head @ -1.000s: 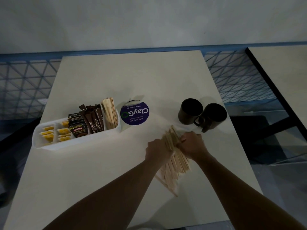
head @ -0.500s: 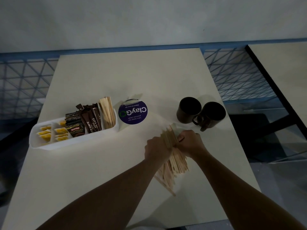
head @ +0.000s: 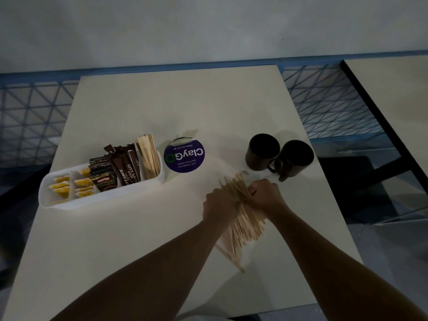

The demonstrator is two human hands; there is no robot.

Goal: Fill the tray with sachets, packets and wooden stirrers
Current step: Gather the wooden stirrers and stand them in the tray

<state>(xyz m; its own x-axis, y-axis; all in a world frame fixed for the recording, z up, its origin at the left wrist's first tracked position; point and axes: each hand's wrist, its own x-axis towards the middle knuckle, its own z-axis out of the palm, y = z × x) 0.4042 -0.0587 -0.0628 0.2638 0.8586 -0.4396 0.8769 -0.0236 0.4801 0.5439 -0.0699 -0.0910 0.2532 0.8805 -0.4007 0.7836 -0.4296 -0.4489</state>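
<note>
1. Versus a second ago there's almost no motion. My left hand (head: 218, 203) and right hand (head: 264, 196) still clamp the stirrer bundle (head: 243, 225) at the same spot on the desk (head: 139, 239). Tray and mugs haven't moved.
2. Nearest me, the bundle's lower ends fan out on the desk between my forearms. A few strays stick out at bottom left.
3. Left hand: back up, fingers curled round the bundle from the left. Right hand: wrapped round it from the right, thumb on top. Hands sit close together across the wood.
4. The bundle's upper ends poke out past my hands toward the mugs.
5. Mid-desk left is the white tray (head: 97, 200), long and divided. From its left end:
   - yellow sachets (head: 61, 187) in the end compartments
   - Kopiko packets (head: 103, 179)
   - brown City Cafe sticks (head: 125, 169), leaning
   - tray stirrers (head: 149, 156), standing tilted in the right-end compartment
6. Just beside the tray's right end is a round purple ClayGo sign (head: 184, 156). I can't tell what it's mounted on.
7. Just beyond my right hand are two dark mugs (head: 262, 151), side by side and touching.
8. Far: blue triangle-pattern floor (head: 324, 107), a second desk (head: 393, 89) at the right edge, and a grey wall (head: 208, 31).
</note>
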